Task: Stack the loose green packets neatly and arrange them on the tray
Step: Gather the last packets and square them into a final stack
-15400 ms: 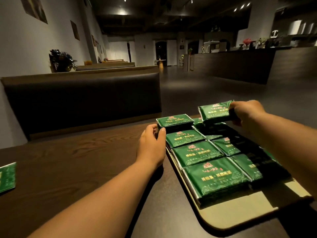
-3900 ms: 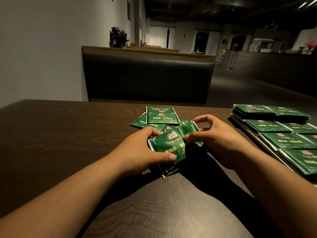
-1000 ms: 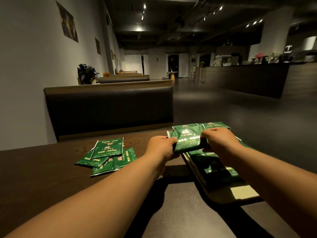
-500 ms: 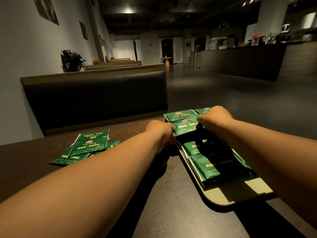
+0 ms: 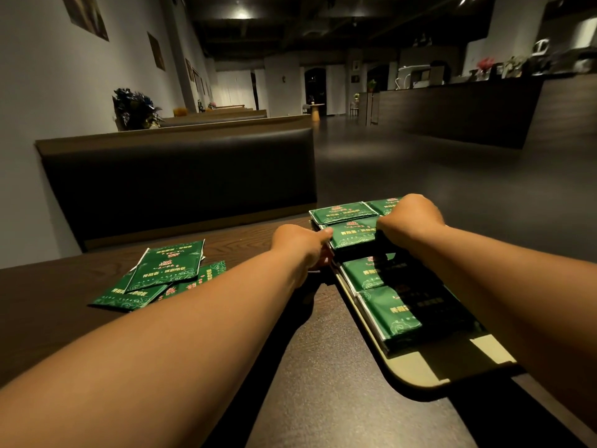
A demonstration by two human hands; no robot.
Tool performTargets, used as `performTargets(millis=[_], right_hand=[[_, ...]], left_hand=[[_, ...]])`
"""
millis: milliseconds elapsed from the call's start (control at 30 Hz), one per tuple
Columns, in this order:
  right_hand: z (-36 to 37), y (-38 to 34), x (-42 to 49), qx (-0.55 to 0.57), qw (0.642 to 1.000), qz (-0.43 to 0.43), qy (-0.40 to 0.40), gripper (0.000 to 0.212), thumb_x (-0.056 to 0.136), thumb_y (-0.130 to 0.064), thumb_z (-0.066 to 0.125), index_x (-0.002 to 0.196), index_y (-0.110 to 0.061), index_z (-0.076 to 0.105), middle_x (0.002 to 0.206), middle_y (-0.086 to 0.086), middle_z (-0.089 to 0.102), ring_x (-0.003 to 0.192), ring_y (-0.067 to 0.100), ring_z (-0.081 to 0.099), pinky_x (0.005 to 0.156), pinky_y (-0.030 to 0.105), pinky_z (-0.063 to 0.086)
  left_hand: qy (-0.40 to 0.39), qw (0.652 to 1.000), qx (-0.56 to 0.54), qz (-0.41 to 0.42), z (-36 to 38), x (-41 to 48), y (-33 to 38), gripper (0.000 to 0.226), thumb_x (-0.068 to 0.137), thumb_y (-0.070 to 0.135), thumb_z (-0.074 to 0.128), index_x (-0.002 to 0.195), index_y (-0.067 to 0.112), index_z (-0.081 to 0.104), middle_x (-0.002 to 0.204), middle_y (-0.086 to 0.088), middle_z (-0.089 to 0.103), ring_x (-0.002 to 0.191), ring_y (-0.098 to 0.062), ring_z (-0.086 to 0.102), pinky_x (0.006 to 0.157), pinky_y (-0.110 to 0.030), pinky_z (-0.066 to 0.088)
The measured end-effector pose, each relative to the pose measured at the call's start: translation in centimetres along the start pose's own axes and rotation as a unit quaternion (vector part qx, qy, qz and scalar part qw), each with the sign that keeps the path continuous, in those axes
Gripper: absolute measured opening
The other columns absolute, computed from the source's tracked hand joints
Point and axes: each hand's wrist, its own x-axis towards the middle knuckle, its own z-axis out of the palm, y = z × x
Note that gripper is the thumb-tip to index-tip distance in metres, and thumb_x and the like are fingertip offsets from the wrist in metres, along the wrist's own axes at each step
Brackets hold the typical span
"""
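A glossy green packet stack (image 5: 353, 236) is gripped endwise by curled fingers of the left hand (image 5: 300, 244) and right hand (image 5: 410, 218) on a round-cornered beige tray (image 5: 416, 373). Loose packets (image 5: 161, 279) are strewn on the wood-grained surface (image 5: 323, 399).

Dim, warm, high-contrast; wide-angle warp.
Light from above and left, judging by shadows; ceiling spot (image 5: 240, 12) blown out far back, left wall (image 5: 48, 92) grey-bright, far room near black. Hard shadows under both forearms (image 5: 193, 334) across table (image 5: 323, 399) and tray (image 5: 420, 373), blacking out right half of tray packets (image 5: 384, 315); held stack (image 5: 353, 236) evenly lit, print visible. Loose packets (image 5: 164, 270) on table's left half sharp. Strong bend toward frame edges, wall and bench (image 5: 181, 176) leaning. Background soft and noisy, near field crisp.
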Motion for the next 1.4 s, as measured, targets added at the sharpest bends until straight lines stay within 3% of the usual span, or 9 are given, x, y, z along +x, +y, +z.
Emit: performTargets(millis=[133,267,367,467,867,1100,1167,1300,1400], right_hand=[[-0.2,-0.1,-0.7,0.041,0.997,-0.028,0.056,0.016,0.085,-0.022,0.065,0.081,-0.006,0.062,0.087,0.015,0.066,0.081,0.035,0.06,0.065,0.035,0.046],[-0.1,-1.4,-2.9,0.071,0.989,-0.094,0.09,0.027,0.089,-0.036,0.067,0.106,-0.015,0.067,0.114,0.014,0.066,0.107,0.036,0.06,0.091,0.043,0.052],[0.5,-2.9,-5.1,0.09,0.983,-0.134,0.083,0.03,0.089,-0.039,0.068,0.108,-0.016,0.069,0.112,0.012,0.068,0.107,0.032,0.062,0.089,0.039,0.05],[1.2,-5.2,-8.3,0.107,0.98,-0.161,0.046,0.028,0.09,-0.041,0.07,0.106,-0.017,0.068,0.106,0.007,0.068,0.098,0.025,0.062,0.079,0.034,0.048],[6.9,-11.6,-20.2,0.134,0.96,-0.198,-0.148,0.033,0.093,-0.047,0.071,0.114,-0.024,0.063,0.11,-0.002,0.066,0.097,0.012,0.064,0.086,0.034,0.057],[11.1,-15.7,-25.2,0.115,0.946,-0.23,-0.198,0.037,0.094,-0.047,0.07,0.119,-0.021,0.063,0.106,-0.004,0.068,0.099,0.013,0.064,0.09,0.035,0.056],[12.0,-17.4,-25.9,0.111,0.944,-0.241,-0.197,0.039,0.094,-0.047,0.07,0.121,-0.02,0.062,0.109,-0.003,0.069,0.101,0.015,0.064,0.09,0.035,0.055],[13.5,-19.4,-26.0,0.111,0.947,-0.241,-0.181,0.033,0.093,-0.044,0.07,0.116,-0.022,0.063,0.105,-0.005,0.069,0.098,0.015,0.064,0.088,0.036,0.055],[14.6,-19.6,-25.6,0.127,0.95,-0.237,-0.162,0.023,0.094,-0.042,0.071,0.107,-0.025,0.062,0.096,-0.009,0.068,0.091,0.013,0.064,0.084,0.036,0.055]], left_hand=[[0.068,0.991,0.092,0.065,-2.6,-0.7,-0.8,0.028,0.101,0.033,0.065,0.084,0.01,0.065,0.084,-0.006,0.067,0.079,-0.026,0.066,0.082,-0.044,0.061],[0.197,0.893,0.368,0.167,-9.4,-0.1,-2.2,0.032,0.097,0.051,0.06,0.114,0.025,0.069,0.122,-0.005,0.065,0.119,-0.029,0.058,0.103,-0.046,0.051],[0.193,0.826,0.518,0.111,-14.9,-0.9,-3.2,0.061,0.1,0.061,0.048,0.153,0.03,0.045,0.167,-0.009,0.025,0.156,-0.034,0.014,0.124,-0.05,0.018],[0.144,0.791,0.595,0.013,-19.5,-2.7,-4.3,0.073,0.1,0.071,0.031,0.163,0.038,0.016,0.173,-0.007,-0.007,0.158,-0.036,-0.013,0.126,-0.053,-0.006],[-0.009,0.811,0.582,0.063,-26.2,-14.2,-8.4,0.073,0.095,0.078,0.03,0.16,0.052,0.01,0.173,0.007,-0.006,0.159,-0.024,-0.013,0.128,-0.05,-0.001],[0.136,0.832,0.529,0.1,-32.0,-18.5,-8.2,0.034,0.098,0.065,0.047,0.12,0.045,0.061,0.13,0.012,0.052,0.132,-0.021,0.036,0.105,-0.043,0.029],[0.194,0.829,0.516,0.094,-33.5,-17.3,-7.3,0.028,0.097,0.06,0.054,0.115,0.039,0.057,0.127,0.005,0.054,0.127,-0.025,0.041,0.103,-0.043,0.033],[0.163,0.834,0.527,0.006,-35.2,-14.0,-7.0,0.073,0.086,0.074,0.06,0.141,0.03,0.042,0.143,-0.007,0.049,0.133,-0.033,0.042,0.107,-0.046,0.038],[0.159,0.86,0.481,0.06,-35.0,-12.9,-8.4,0.073,0.085,0.07,0.066,0.144,0.035,0.041,0.144,-0.001,0.05,0.134,-0.029,0.042,0.107,-0.046,0.036]])
